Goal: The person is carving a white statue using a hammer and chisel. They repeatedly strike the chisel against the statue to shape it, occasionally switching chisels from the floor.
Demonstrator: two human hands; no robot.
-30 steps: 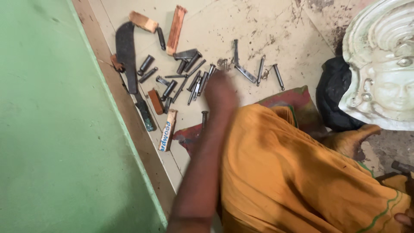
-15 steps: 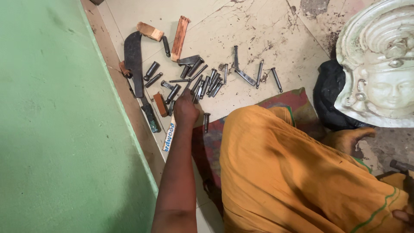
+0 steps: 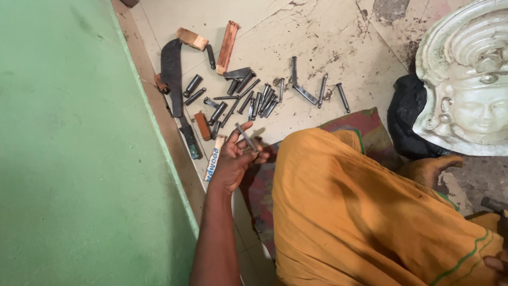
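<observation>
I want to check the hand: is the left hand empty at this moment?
No, the left hand holds a thin metal chisel between its fingers, lifted above the other tools lying on the floor.

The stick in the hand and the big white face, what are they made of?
The stick in the left hand looks like dark metal: grey, thin, dully shiny, like the tools on the floor. The white face seems to be carved stone or plaster: pale, matte, dusty. The picture cannot settle which.

Right hand (image 3: pixel 497 263) cut off at lower right edge, grip undeterminable. White carved face relief (image 3: pixel 465 90) cropped at right. Dark tool head (image 3: pixel 493 204) partly hidden.
</observation>
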